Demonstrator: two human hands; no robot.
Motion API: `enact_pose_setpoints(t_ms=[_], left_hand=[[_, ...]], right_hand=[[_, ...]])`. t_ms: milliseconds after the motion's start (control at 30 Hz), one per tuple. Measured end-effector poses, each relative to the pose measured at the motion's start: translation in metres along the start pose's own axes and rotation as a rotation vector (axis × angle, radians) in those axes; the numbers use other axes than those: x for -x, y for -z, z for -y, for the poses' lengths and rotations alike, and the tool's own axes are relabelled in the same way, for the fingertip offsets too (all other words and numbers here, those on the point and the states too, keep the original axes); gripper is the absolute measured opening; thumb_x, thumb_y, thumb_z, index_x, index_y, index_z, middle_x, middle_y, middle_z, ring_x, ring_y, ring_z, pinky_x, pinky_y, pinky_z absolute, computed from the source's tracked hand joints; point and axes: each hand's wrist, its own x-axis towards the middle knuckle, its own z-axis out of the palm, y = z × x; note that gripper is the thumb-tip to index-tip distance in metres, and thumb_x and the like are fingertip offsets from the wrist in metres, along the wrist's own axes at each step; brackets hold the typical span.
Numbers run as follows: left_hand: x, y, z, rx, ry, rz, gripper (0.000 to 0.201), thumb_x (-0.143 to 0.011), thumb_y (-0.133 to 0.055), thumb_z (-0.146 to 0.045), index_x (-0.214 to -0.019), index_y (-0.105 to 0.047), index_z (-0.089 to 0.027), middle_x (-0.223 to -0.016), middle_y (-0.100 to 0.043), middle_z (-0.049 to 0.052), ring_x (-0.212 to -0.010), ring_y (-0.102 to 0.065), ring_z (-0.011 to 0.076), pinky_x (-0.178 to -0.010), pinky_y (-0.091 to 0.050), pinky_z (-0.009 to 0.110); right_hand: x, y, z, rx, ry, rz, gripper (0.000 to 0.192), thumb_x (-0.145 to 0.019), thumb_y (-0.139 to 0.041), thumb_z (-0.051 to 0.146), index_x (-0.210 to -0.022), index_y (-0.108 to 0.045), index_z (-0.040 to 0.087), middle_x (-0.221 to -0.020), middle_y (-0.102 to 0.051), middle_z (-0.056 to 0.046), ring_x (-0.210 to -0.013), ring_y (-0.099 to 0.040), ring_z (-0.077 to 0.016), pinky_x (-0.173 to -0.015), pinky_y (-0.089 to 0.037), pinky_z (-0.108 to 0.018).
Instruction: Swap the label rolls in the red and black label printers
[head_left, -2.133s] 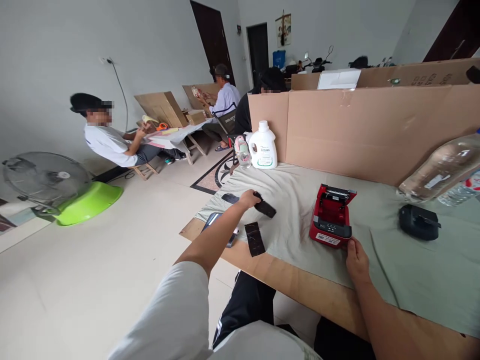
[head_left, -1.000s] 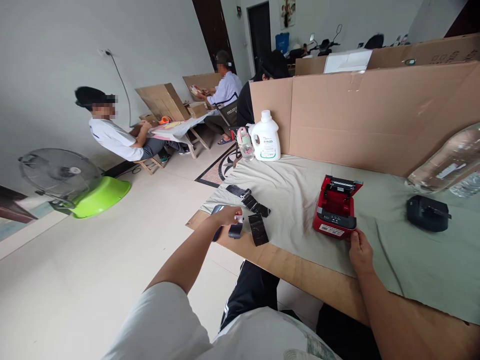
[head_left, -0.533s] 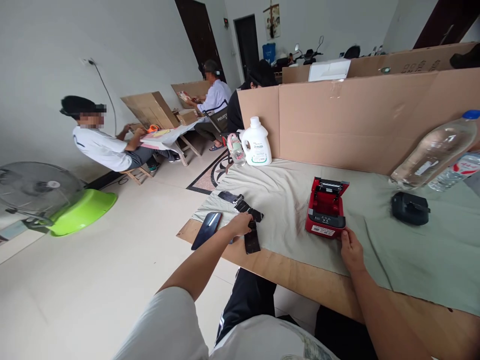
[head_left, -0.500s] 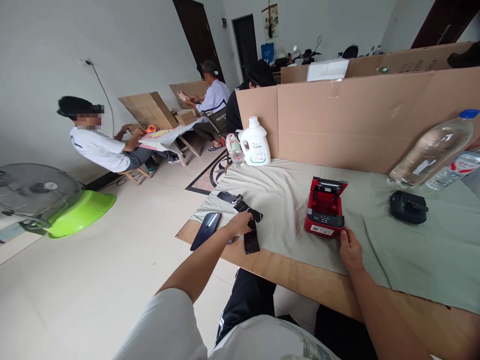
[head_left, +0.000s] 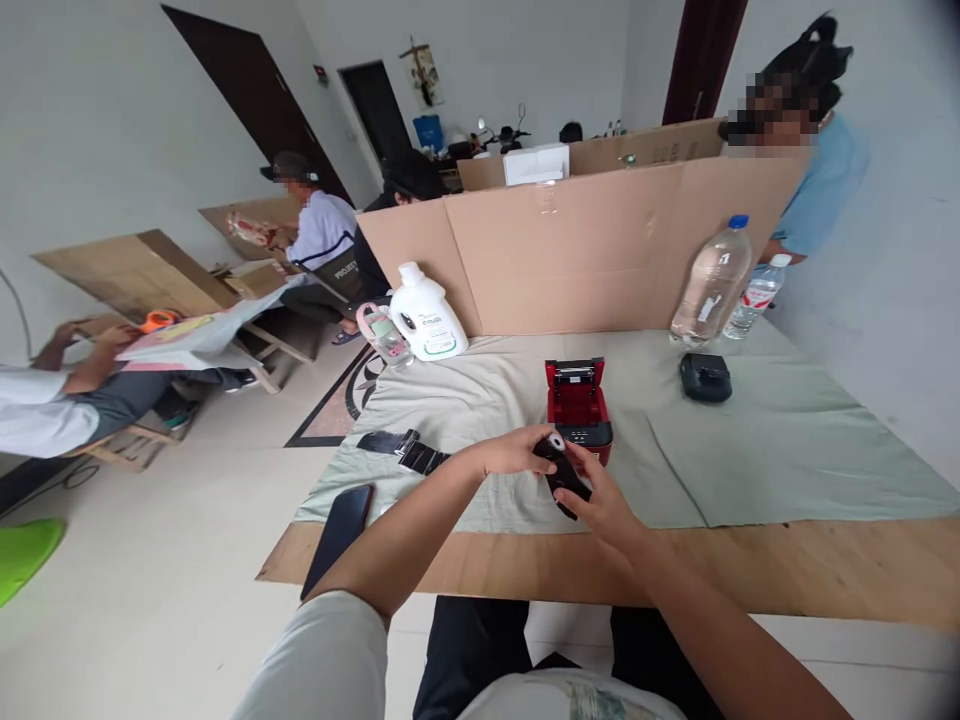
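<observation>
Both hands now meet in front of the open red plastic label printer [head_left: 577, 405], left hand [head_left: 510, 452] and right hand [head_left: 604, 505] together grasping a small black roll-like piece [head_left: 562, 475] between their fingertips, seemingly preparing it for loading into the printer just beyond them.

Partial white lettering "PROJE…" legible on dark chair back [head_left: 346, 271] behind seated co-worker across room. White jug [head_left: 426, 315] on desk carries label, print too small to read. Clear water bottle [head_left: 711, 283] and smaller bottle [head_left: 757, 297] bear labels, unreadable. Markings along top of rear cardboard divider [head_left: 660, 150] blurred, illegible.
</observation>
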Motion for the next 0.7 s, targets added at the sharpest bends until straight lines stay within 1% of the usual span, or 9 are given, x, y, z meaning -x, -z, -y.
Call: enact_pose_setpoints(t_ms=[100, 167, 233, 267, 333, 400, 467, 600, 700], left_hand=[[-0.039, 0.008, -0.002, -0.15, -0.023, -0.115, 0.032, -0.069, -0.064, -0.025, -0.096, -0.049, -0.017, -0.084, -0.055, 0.0, -0.076, -0.054, 0.0148, -0.068, -0.044, 0.027], [-0.065, 0.013, 0.0, -0.31, -0.021, -0.212, 0.032, -0.069, -0.061, -0.021, -0.099, -0.05, -0.016, -0.09, -0.057, 0.002, -0.082, -0.055, 0.0166, -0.072, -0.045, 0.028], [-0.088, 0.016, 0.001, -0.491, 0.02, -0.266, 0.033, -0.071, -0.057, -0.021, -0.103, -0.051, -0.016, -0.097, -0.057, 0.004, -0.088, -0.056, 0.0187, -0.077, -0.046, 0.029], [-0.097, 0.016, 0.001, -0.579, 0.048, -0.271, 0.034, -0.072, -0.055, -0.021, -0.105, -0.051, -0.016, -0.102, -0.057, 0.006, -0.091, -0.056, 0.0196, -0.08, -0.046, 0.03], [-0.111, 0.014, 0.002, -0.744, 0.109, -0.258, 0.037, -0.075, -0.052, -0.021, -0.111, -0.051, -0.015, -0.112, -0.055, 0.009, -0.098, -0.056, 0.0217, -0.084, -0.045, 0.032], [-0.12, 0.012, 0.003, -0.887, 0.155, -0.232, 0.041, -0.076, -0.051, -0.02, -0.116, -0.049, -0.015, -0.119, -0.054, 0.012, -0.105, -0.055, 0.0241, -0.09, -0.043, 0.035], [-0.126, 0.01, 0.005, -0.992, 0.183, -0.224, 0.042, -0.076, -0.051, -0.018, -0.118, -0.048, -0.015, -0.122, -0.054, 0.014, -0.111, -0.053, 0.0259, -0.095, -0.039, 0.038], [-0.134, 0.009, 0.009, -1.062, 0.218, -0.227, 0.041, -0.075, -0.055, -0.017, -0.116, -0.048, -0.017, -0.111, -0.064, 0.012, -0.106, -0.058, 0.0262, -0.095, -0.038, 0.04], [-0.139, 0.011, 0.01, -1.067, 0.232, -0.221, 0.038, -0.072, -0.059, -0.021, -0.109, -0.052, -0.018, -0.104, -0.066, 0.01, -0.1, -0.061, 0.026, -0.092, -0.041, 0.038]], right_hand=[[-0.003, 0.005, -0.014, -0.097, -0.15, -0.192, 0.051, -0.078, -0.061, 0.042, -0.122, -0.048, 0.02, -0.102, -0.065, -0.008, -0.089, -0.063, -0.0218, -0.078, -0.052, -0.039], [-0.006, 0.008, -0.02, -0.129, -0.154, -0.314, 0.048, -0.079, -0.059, 0.041, -0.121, -0.048, 0.02, -0.099, -0.066, -0.007, -0.086, -0.063, -0.0212, -0.074, -0.053, -0.037], [-0.011, 0.009, -0.023, -0.134, -0.137, -0.372, 0.05, -0.081, -0.057, 0.041, -0.124, -0.045, 0.02, -0.094, -0.067, -0.006, -0.081, -0.064, -0.0199, -0.071, -0.054, -0.036], [-0.014, 0.009, -0.023, -0.126, -0.135, -0.383, 0.049, -0.081, -0.056, 0.041, -0.124, -0.047, 0.02, -0.091, -0.067, -0.006, -0.076, -0.064, -0.0188, -0.068, -0.054, -0.035], [-0.019, 0.008, -0.025, -0.092, -0.139, -0.382, 0.039, -0.081, -0.055, 0.041, -0.115, -0.054, 0.02, -0.086, -0.067, -0.005, -0.067, -0.062, -0.017, -0.063, -0.054, -0.033], [-0.023, 0.007, -0.027, -0.06, -0.142, -0.362, 0.029, -0.081, -0.055, 0.04, -0.102, -0.06, 0.02, -0.081, -0.067, -0.004, -0.064, -0.061, -0.0168, -0.061, -0.054, -0.033], [-0.026, 0.006, -0.029, -0.04, -0.151, -0.338, 0.025, -0.08, -0.054, 0.038, -0.096, -0.061, 0.02, -0.077, -0.067, -0.004, -0.065, -0.062, -0.0175, -0.06, -0.053, -0.033], [-0.029, 0.007, -0.027, 0.041, -0.166, -0.32, 0.022, -0.08, -0.054, 0.034, -0.095, -0.061, 0.019, -0.077, -0.068, -0.004, -0.066, -0.063, -0.0181, -0.061, -0.054, -0.033], [-0.028, 0.013, -0.019, 0.229, -0.11, -0.303, 0.022, -0.08, -0.052, 0.029, -0.097, -0.062, 0.019, -0.079, -0.067, -0.004, -0.065, -0.062, -0.0176, -0.062, -0.053, -0.034]])
